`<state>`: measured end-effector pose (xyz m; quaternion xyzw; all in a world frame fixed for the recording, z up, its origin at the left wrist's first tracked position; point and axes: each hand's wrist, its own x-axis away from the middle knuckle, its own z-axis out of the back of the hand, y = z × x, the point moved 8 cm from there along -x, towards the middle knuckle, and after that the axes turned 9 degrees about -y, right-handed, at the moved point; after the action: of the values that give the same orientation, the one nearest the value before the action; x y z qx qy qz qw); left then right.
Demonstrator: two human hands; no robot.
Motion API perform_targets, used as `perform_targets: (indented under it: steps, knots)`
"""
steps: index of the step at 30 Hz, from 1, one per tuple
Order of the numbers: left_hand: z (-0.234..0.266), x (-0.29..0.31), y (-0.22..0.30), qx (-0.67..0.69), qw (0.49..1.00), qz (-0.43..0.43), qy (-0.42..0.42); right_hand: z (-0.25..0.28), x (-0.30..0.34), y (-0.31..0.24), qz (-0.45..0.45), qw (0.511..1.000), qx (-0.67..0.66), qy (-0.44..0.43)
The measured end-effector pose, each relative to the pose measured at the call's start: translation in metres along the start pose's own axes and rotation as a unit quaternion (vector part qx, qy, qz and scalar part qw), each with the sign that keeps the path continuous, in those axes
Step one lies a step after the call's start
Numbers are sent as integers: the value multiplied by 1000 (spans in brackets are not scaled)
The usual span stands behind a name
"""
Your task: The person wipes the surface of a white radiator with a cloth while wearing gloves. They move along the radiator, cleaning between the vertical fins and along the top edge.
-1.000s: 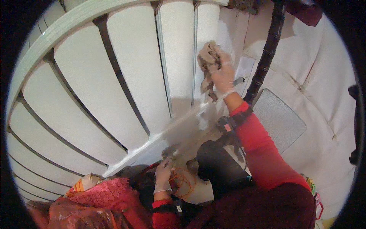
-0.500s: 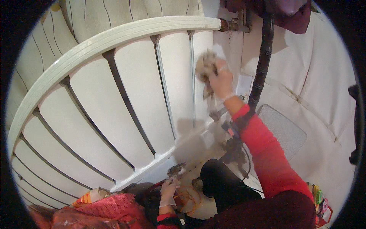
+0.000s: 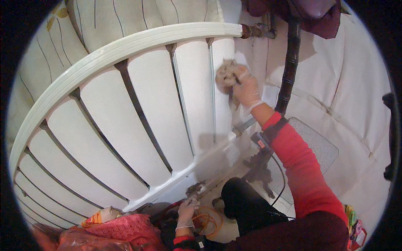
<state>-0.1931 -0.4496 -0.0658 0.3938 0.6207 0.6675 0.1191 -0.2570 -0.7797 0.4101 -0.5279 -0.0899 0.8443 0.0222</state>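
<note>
A white radiator (image 3: 155, 96) with a curved top rail and dark gaps between its panels fills the left and middle of the view. My right hand (image 3: 248, 90), in a clear thin glove, is closed round a bunched, stained beige cloth (image 3: 226, 76). The cloth lies against the upper part of the radiator's rightmost panel, and a loose end hangs below my fingers. Low down, below the radiator's bottom edge, is my left hand (image 3: 187, 208), also gloved. Its fingers are curled near a dark grey clump (image 3: 194, 189); whether it holds anything is too small to tell.
Pipes (image 3: 253, 31) join the radiator's right end. A dark ringed post (image 3: 289, 67) stands right of my right hand. Red fabric (image 3: 121, 230) lies at lower left, beside an orange cord (image 3: 209, 219). Colourful items (image 3: 356, 228) sit at lower right.
The whole view has shifted slightly, with the radiator a little lower in it. My right hand, blurred before, shows more sharply with the cloth on the same panel. My left hand stays low down.
</note>
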Motion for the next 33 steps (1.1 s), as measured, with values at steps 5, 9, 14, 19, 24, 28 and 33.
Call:
perform_targets:
  steps: [5,9,14,19,24,28,33]
  knots:
    - [-1,-3,-2,13,1000,-13,-8,34,-68,-5,69,987,27,144]
    - [0,-9,-8,30,999,-8,-17,12,-56,1,44,985,82,148]
    - [7,-4,-2,-148,989,3,29,-13,3,33,-35,997,-24,71]
    - [-5,-2,0,16,1000,-12,-11,-39,55,53,-74,996,-35,21]
    - [-9,-2,1,54,998,-5,-26,-51,84,57,-117,993,-28,-7]
    - [-4,2,4,-25,1000,6,-7,-30,42,38,-67,997,-35,12]
    - [-3,-3,0,-26,999,-11,-17,-12,-17,5,55,989,70,115]
